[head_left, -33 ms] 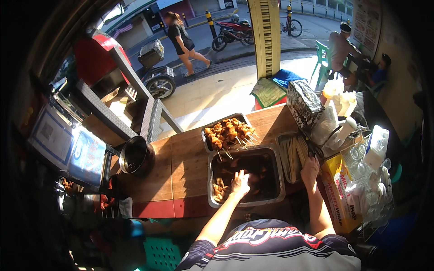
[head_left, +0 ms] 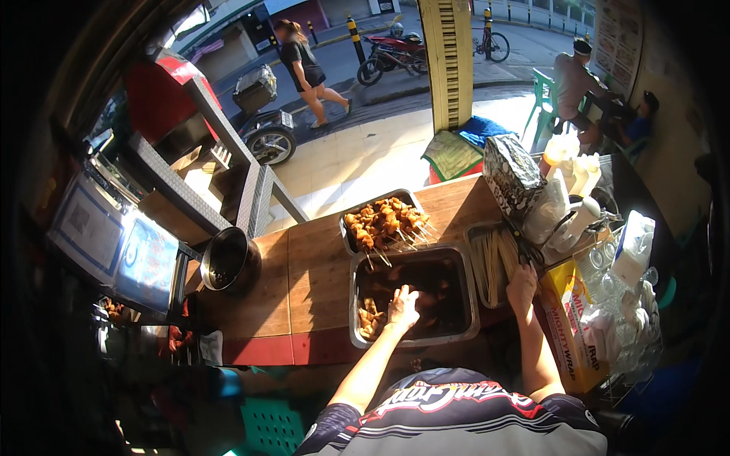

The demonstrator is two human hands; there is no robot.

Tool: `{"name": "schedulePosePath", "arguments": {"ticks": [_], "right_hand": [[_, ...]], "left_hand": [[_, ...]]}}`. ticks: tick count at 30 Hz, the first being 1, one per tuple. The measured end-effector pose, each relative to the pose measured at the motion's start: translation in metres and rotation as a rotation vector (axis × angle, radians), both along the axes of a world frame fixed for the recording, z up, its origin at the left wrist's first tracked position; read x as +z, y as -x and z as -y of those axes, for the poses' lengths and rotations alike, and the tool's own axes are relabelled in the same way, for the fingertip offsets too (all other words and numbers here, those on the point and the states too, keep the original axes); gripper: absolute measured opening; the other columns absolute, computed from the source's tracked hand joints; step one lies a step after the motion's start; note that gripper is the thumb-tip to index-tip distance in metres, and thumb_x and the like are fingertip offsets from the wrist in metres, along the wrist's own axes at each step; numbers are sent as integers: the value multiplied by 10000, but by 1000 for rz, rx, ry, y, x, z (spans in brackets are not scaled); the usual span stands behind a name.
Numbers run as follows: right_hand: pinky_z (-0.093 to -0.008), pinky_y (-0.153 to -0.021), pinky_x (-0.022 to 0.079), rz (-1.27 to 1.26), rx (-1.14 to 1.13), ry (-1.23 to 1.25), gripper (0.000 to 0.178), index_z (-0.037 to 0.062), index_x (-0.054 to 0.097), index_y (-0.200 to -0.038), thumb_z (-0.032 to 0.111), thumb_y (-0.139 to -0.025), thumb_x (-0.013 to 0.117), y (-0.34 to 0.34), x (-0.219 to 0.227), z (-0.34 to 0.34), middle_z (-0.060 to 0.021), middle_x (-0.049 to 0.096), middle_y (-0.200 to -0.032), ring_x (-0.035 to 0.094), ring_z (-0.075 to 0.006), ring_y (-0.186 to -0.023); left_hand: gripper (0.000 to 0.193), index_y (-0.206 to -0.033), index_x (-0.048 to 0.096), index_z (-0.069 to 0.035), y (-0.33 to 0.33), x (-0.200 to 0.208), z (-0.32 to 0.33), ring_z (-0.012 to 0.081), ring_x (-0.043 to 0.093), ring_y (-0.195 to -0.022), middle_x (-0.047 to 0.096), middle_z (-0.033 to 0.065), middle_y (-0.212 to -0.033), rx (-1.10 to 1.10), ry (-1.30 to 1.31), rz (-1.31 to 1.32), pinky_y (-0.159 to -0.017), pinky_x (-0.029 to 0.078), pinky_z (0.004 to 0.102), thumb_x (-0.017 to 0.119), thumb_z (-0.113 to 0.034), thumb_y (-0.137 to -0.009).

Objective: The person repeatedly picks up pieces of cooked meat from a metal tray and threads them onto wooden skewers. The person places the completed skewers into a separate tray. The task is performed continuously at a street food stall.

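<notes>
A steel tray (head_left: 474, 308) of dark marinade stands at the counter's near edge, with pale meat pieces (head_left: 371, 319) in its near left corner. My left hand (head_left: 403, 308) reaches down into it, fingers curled at the dark liquid; what they grip is hidden. To the right, my right hand (head_left: 522, 287) is closed beside a smaller tray of bamboo skewers (head_left: 494, 262); I cannot make out what is in its fingers. Dark handles (head_left: 526, 249) lie just beyond that hand. Behind the marinade, skewered meat (head_left: 386, 222) is piled in another metal tray (head_left: 346, 242).
A dark round pan (head_left: 228, 260) sits on the wooden counter (head_left: 266, 304) at left. A yellow box (head_left: 570, 323), plastic cups (head_left: 635, 327) and squeeze bottles (head_left: 582, 175) crowd the right. Beyond a yellow post (head_left: 449, 68), a person walks by and others sit at a table.
</notes>
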State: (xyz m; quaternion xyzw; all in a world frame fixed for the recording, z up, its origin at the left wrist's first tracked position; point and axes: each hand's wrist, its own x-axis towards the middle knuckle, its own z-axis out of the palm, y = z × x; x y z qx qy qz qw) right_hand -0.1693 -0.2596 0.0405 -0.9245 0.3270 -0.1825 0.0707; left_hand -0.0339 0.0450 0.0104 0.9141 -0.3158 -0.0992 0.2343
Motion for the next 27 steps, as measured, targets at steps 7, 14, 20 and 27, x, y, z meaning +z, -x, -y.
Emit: {"name": "schedulePosePath", "arguments": {"ticks": [7, 14, 20, 27], "right_hand": [[-427, -794, 519, 45, 29, -11, 179, -13, 645, -831, -76, -673, 588, -8, 12, 3, -196, 619, -914, 616, -382, -893], [-425, -759, 528, 89, -1, 11, 153, -29, 628, -862, -55, -715, 594, 1, 30, -14, -207, 605, -906, 620, -388, -852], [-439, -753, 521, 220, 2, -110, 210, -9, 597, -976, -52, -778, 540, 11, 27, -22, -197, 588, -950, 607, -414, -856], [-477, -812, 495, 202, -21, -173, 184, 11, 616, -1036, 36, -897, 498, 17, 35, -12, -188, 591, -1071, 599, -422, -978]], "left_hand": [[566, -1235, 593, -128, -9, 20, -27, 348, 432, -1259, 481, 129, -1330, 255, -139, 186, -1034, 396, 514, 793, -269, -725], [670, -1277, 554, -117, 1, 38, -31, 355, 478, -1228, 475, 141, -1308, 171, -272, -65, -1005, 440, 476, 819, -346, -705], [605, -1223, 580, -85, 0, 18, -25, 334, 522, -1161, 516, 143, -1224, 188, -124, -19, -964, 468, 446, 826, -300, -714], [290, -1067, 646, -69, -22, 6, -25, 330, 563, -1046, 600, 133, -1083, 200, 126, 165, -930, 473, 412, 686, -44, -781]]}}
